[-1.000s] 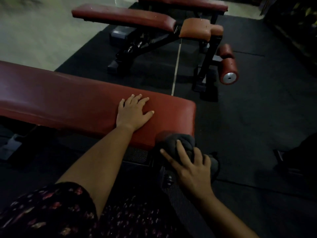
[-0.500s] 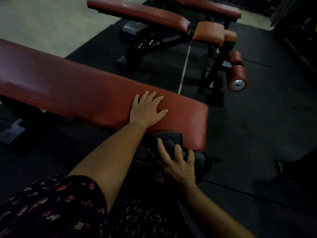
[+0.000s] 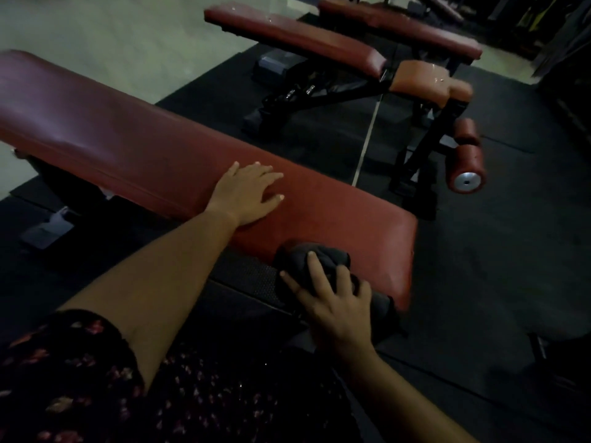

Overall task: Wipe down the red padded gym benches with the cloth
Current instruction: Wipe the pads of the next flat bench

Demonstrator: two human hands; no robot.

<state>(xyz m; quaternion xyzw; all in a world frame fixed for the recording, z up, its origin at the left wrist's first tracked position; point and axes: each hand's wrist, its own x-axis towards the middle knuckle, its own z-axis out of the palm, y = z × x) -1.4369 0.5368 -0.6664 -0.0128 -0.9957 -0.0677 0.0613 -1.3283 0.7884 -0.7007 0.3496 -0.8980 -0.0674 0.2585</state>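
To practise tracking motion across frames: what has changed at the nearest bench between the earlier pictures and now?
The right hand slid the dark cloth along the near side of the nearest red bench, away from its end corner, toward the left hand. Nothing was let go. The left hand stays flat on the bench top; the right hand keeps holding the cloth.

Dim, grainy view, softly blurred throughout.
Pale light is seen on the bare floor [image 3: 96, 33] beyond the left hand's fingers [image 3: 265, 174]; a faint sheen is caught on the bench pad [image 3: 112, 139] left of them, and the mat [image 3: 511, 251] to their right is lost in shadow.
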